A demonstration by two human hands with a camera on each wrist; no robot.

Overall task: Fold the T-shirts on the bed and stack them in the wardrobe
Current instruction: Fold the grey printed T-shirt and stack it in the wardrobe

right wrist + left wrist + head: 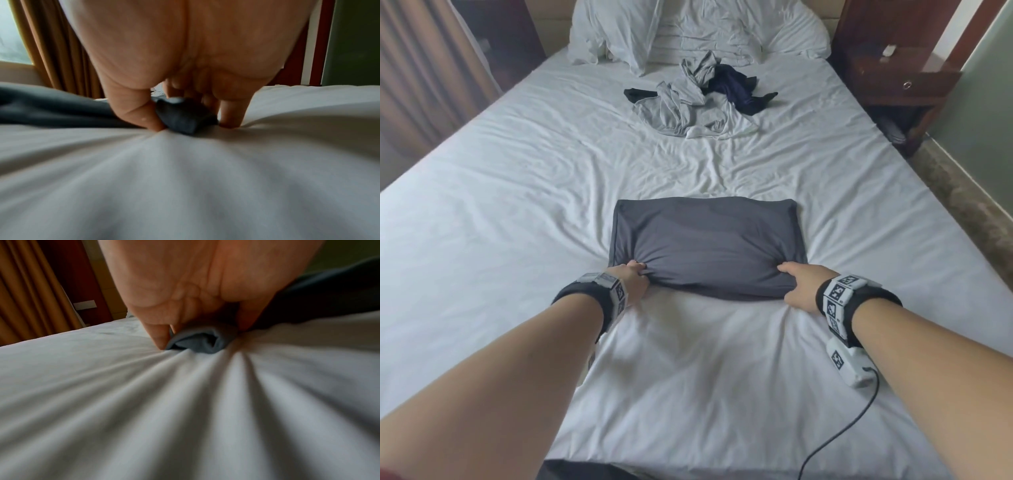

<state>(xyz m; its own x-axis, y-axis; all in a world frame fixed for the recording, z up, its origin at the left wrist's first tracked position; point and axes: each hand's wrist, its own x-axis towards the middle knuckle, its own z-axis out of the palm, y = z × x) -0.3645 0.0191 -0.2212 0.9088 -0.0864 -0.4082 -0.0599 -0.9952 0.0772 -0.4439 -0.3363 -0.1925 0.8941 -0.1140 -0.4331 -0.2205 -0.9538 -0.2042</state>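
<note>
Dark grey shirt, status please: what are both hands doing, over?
Left hand and right hand each grip a near corner of the folded dark grey shirt. Shirt flat on the bed. Unfolded pile of shirts waits beyond. Nothing in the way.

Tan curtains [431, 68] hang along the left. A dark wooden nightstand [900, 75] stands at the right, beside a green wall [986, 85] and mottled carpet [969, 202]. Soft daylight.

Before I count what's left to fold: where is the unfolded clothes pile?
In the head view, the unfolded clothes pile lies mid-bed toward the headboard, just before the pillows, beyond the folded dark grey T-shirt.
</note>
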